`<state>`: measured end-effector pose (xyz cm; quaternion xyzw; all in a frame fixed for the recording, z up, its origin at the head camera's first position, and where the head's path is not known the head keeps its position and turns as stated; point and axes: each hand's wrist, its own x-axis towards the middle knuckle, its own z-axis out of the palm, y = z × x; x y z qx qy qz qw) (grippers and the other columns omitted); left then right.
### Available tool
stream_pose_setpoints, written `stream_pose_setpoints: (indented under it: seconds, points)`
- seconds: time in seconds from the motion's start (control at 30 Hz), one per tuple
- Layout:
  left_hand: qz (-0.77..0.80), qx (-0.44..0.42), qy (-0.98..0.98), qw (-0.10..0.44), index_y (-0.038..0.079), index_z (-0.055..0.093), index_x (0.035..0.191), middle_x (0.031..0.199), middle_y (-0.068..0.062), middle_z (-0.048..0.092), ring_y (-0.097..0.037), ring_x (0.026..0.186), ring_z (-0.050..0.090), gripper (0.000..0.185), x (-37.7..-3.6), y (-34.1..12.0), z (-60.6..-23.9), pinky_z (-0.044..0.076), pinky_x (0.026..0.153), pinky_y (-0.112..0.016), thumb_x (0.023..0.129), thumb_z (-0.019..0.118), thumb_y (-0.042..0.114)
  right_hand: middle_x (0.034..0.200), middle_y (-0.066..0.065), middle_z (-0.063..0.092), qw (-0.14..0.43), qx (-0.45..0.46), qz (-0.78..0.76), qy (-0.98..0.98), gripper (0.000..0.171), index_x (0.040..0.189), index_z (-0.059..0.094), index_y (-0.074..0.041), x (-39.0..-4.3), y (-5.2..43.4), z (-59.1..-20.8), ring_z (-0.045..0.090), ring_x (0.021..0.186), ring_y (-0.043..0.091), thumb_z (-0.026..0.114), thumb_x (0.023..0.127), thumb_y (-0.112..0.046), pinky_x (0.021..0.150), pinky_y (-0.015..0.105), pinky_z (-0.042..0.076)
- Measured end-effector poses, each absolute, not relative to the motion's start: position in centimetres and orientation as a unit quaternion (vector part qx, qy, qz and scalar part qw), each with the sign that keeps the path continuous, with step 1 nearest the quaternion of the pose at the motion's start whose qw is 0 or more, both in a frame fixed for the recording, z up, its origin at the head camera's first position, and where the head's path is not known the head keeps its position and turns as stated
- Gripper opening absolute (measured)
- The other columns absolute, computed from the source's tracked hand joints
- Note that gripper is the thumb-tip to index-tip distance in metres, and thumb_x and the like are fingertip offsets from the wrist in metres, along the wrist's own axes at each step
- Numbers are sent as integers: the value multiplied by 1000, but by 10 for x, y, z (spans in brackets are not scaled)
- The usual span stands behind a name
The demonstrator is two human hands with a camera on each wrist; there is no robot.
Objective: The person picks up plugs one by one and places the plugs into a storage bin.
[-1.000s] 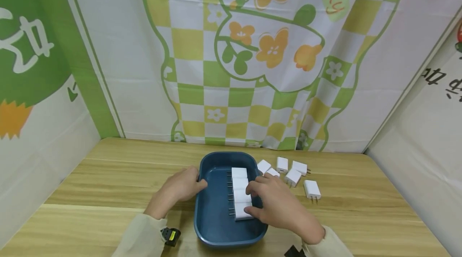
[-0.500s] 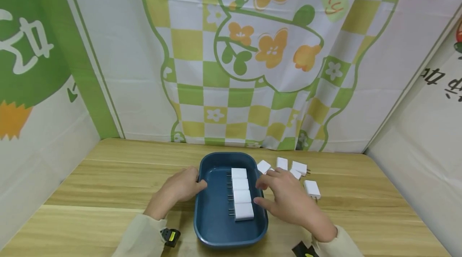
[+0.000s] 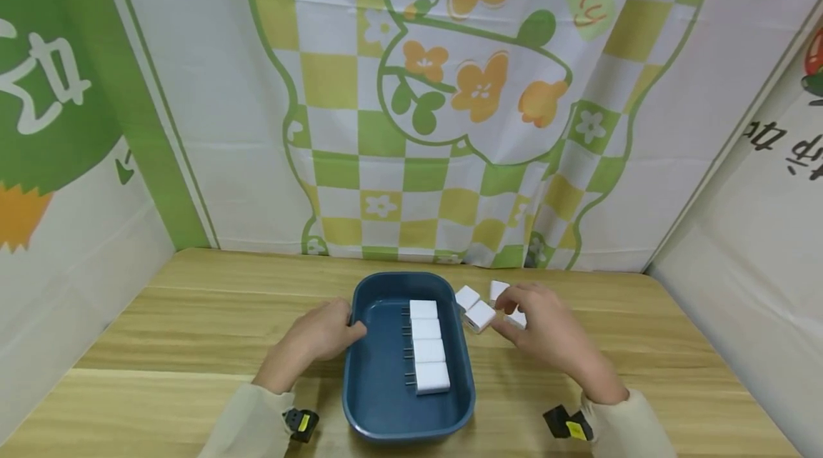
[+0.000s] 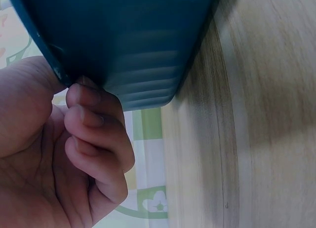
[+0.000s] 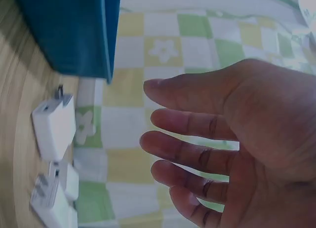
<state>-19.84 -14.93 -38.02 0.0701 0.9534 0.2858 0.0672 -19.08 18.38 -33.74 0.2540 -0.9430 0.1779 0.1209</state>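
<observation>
My left hand [image 3: 324, 331] holds the left rim of a dark blue tub [image 3: 376, 379], thumb over the edge; the left wrist view shows its fingers [image 4: 101, 127] curled against the outer wall. Inside the tub, several white charger plugs [image 3: 429, 351] stand in a row, metal prongs pointing left. To the right of the tub, my right hand [image 3: 546, 329] hovers by loose white plugs [image 3: 479, 316], partly hiding some. Thumb and fingers are spread with nothing between them in the right wrist view, where a loose plug [image 5: 52, 132] lies beside the tub.
The tub stands on a wood-grain table [image 3: 193, 315]. Behind the table hangs a checked, flowered curtain [image 3: 398, 179], with printed cloth [image 3: 71, 122] along the left side. Each wrist wears a strap with a small black device [image 3: 301, 424].
My right hand has left the row of plugs in the tub and moved right, over the loose plugs on the table. The left hand keeps its hold on the rim.
</observation>
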Motion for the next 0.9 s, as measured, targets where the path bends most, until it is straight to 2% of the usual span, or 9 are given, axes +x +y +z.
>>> stream_pose_setpoints:
  seconds: [0.47,0.7,0.9]
  points:
    - [286,71,953,66,14,45,57,52,3,39,-12,46,36,41,-198,-149,-380,28,46,-26,95,62,19,88,4,65,113,206,142,-962,21,98,73,-7,-213,211,-361,61,83,23,84,80,-9,73,44,51]
    - [285,71,954,64,14,44,57,52,3,38,-12,46,36,41,-198,-149,-379,28,46,-26,94,62,19,103,13,68,117,216,105,-964,31,108,74,-5,-221,216,-376,62,97,36,81,77,-2,84,53,50]
    - [286,70,954,64,14,45,57,52,3,38,-12,46,36,41,-198,-149,-379,28,46,-26,94,62,19,115,16,68,114,225,80,-964,42,111,73,-5,-223,218,-387,60,103,41,75,70,5,85,60,48]
